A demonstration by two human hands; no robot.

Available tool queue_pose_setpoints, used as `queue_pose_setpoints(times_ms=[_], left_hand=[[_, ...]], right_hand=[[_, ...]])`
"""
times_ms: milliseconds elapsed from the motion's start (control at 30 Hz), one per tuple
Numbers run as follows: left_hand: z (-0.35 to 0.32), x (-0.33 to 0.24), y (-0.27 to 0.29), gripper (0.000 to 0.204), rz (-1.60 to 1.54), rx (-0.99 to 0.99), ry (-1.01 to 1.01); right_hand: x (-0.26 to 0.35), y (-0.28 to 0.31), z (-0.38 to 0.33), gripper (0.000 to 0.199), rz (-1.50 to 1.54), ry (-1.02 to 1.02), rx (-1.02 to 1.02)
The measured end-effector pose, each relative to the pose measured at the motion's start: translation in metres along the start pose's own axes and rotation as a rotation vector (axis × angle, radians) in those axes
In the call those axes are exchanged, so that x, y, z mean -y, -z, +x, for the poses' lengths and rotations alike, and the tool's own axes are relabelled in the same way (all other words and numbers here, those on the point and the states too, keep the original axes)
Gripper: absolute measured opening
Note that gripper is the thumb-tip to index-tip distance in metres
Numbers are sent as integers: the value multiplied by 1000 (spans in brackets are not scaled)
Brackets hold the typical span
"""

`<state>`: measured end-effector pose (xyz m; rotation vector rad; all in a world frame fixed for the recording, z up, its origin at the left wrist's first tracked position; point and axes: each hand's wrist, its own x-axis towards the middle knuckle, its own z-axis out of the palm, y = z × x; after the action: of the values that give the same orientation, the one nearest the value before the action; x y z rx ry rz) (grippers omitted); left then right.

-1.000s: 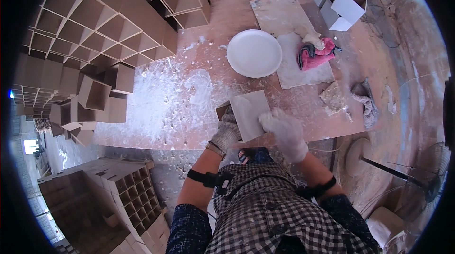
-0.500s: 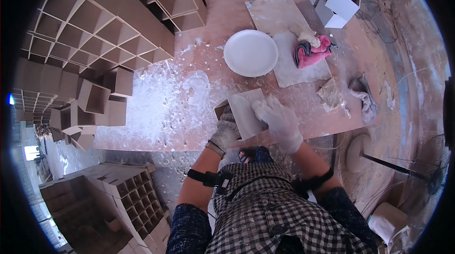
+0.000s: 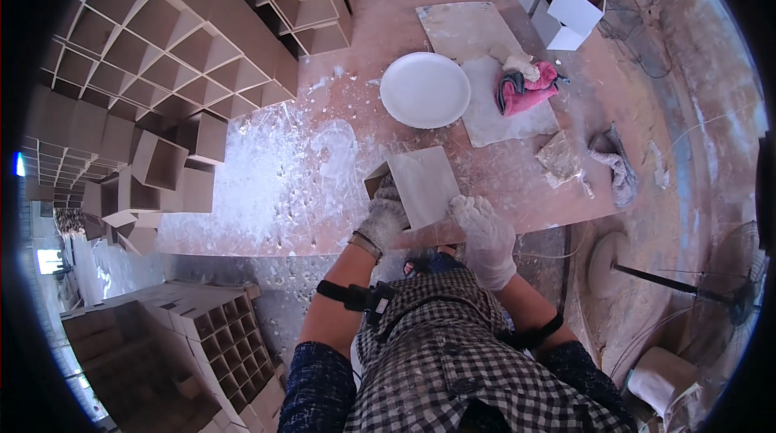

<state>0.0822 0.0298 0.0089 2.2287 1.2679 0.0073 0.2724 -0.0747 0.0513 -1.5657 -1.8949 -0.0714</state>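
A small cardboard box [image 3: 423,185] with a pale, damp-looking upper face is held tilted over the front of the table. My left hand [image 3: 386,211], in a knitted glove, grips it from the left, its fingers reaching into the brown open side. At the box's lower right edge is my right hand [image 3: 483,233], in a whitish, smeared glove. Its fingers are bent and pressed together against that edge; the thumb is hard to make out. Beyond the box lies a round white plate-like lid or tray [image 3: 425,90] on the table.
Brown open boxes [image 3: 190,37] are stacked at the left of the table [image 3: 368,21]. A pink and grey cloth [image 3: 527,92] lies on a board [image 3: 485,114], near a grey rag [image 3: 616,162]. White boxes [image 3: 570,9] stand far right. A fan [image 3: 610,265] is at the right.
My right hand has slid from the box's upper face down to its lower right edge, and its fingers have bent. The left hand still holds the box, whose pale face shows more fully.
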Motion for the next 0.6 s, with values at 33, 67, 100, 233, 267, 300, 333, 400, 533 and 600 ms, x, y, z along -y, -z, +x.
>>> queue_pose_setpoints(times_ms=[33,67,100,233,267,300,333,400,533,600], left_hand=[[1,4,-1,50,-17,13,-24],[2,5,1,50,-33,27,-55],[4,-3,7,50,-29,26,-64],[4,-15,17,49,40,81,-43],[4,-13,18,48,63,86,-111],[3,-16,23,48,66,79,-112],[3,-21,28,48,49,127,-62],[1,-21,27,48,32,171,-10],[9,11,-12,48,23,-65,-124],[13,8,-17,47,11,-124,-171]], right_hand=[[1,2,2,36,-3,29,-22],[3,6,9,35,-12,56,-46],[-2,4,18,35,-18,53,-53],[1,6,42,30,-113,-15,116],[5,9,42,29,-156,-94,254],[8,8,34,29,-158,-89,248],[10,5,16,30,-93,1,75],[8,7,6,31,-27,96,-99],[-3,4,33,29,-7,67,-6],[-16,-5,46,27,-66,74,-78]])
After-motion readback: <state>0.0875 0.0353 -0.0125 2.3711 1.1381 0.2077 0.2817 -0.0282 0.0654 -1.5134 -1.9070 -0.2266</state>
